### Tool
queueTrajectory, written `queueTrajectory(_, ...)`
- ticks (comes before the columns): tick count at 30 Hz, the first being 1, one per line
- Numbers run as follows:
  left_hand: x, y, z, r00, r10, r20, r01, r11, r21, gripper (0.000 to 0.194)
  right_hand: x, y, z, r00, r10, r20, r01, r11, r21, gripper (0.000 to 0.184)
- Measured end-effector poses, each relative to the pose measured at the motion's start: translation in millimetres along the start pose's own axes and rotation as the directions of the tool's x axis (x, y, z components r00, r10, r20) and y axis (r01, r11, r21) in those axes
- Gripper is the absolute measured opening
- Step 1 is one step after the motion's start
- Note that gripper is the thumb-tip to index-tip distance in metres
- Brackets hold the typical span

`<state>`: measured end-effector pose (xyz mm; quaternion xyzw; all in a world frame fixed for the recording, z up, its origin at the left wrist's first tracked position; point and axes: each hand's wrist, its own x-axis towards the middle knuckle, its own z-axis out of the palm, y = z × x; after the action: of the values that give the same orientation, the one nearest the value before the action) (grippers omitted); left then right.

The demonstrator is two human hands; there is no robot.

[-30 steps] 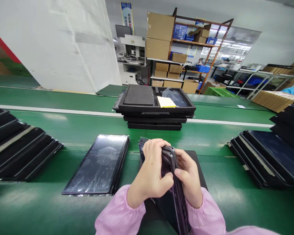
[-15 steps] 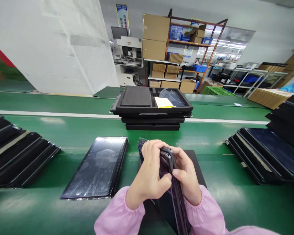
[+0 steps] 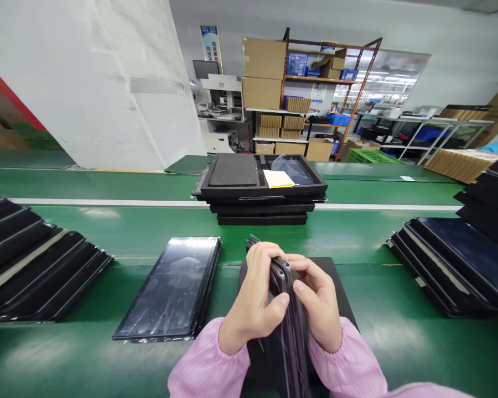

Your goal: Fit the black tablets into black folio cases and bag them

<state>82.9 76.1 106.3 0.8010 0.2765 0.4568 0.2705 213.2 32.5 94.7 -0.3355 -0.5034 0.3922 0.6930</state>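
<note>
Between my two hands, several thin dark tablet-like panels [image 3: 291, 337] stand on edge, with clear film around them. My left hand [image 3: 255, 301] wraps over their upper left side, its thumb near the front edge. From the right, my right hand [image 3: 318, 296] grips the same panels, fingertips at the top corner and thumb on the edge. Beneath them lies a flat black pad [image 3: 332, 271], partly covered by my hands and sleeves. To the left, a short stack of glossy dark panels [image 3: 170, 287] in film lies flat on the green surface.
Black foam trays [image 3: 261, 218] are stacked ahead, with a yellow-edged paper [image 3: 278, 178] on top. Leaning stacks of dark panels stand at left [image 3: 37, 260] and right [image 3: 448, 265]. Behind the green bench [image 3: 128, 229] are shelves [image 3: 327, 77] with cartons and blue bins.
The held panels have come closer together and stand more upright between my hands. My view has tilted up slightly and shifted a little left; both hands keep their grip.
</note>
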Motion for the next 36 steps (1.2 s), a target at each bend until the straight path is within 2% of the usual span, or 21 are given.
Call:
queueTrajectory(5,-0.3,0.0,1.2,0.997,0.08,-0.02,-0.08,0.997,-0.009,0.033,-3.2,-2.8,0.7,0.998,-0.062,0.002,0.062,0.996,-0.063,0.014)
queueTrajectory(9,-0.8,-0.6,1.3,0.995,0.092,-0.024,-0.092,0.996,-0.007,0.033,-4.9,-7.3,0.7,0.995,-0.098,0.013,0.099,0.984,-0.149,0.017)
queueTrajectory(16,2.2,-0.9,-1.8,1.0,-0.025,0.012,0.026,0.996,-0.083,0.041,-6.6,-9.5,-0.1,0.995,-0.094,0.047,0.102,0.969,-0.223,0.026)
queueTrajectory(24,-2.2,-8.5,6.6,0.999,-0.022,-0.026,0.02,0.997,-0.08,0.039,-10.3,-17.8,3.1,0.996,-0.073,0.059,0.088,0.948,-0.306,0.034)
queueTrajectory(28,-5.9,-12.1,10.3,0.999,-0.003,-0.042,0.0,0.997,-0.074,0.037,-18.5,-23.1,9.2,0.997,-0.055,0.051,0.073,0.886,-0.457,0.047)
queueTrajectory(34,-5.1,-11.7,9.2,0.999,-0.018,-0.041,0.014,0.996,-0.09,0.037,-29.9,-21.2,17.7,1.0,0.012,0.025,0.005,0.797,-0.603,0.054)
queueTrajectory(36,-3.5,-10.9,10.0,1.0,-0.025,-0.015,0.023,0.996,-0.091,0.039,-32.2,-17.6,16.7,1.0,-0.002,-0.013,-0.007,0.758,-0.653,0.053)
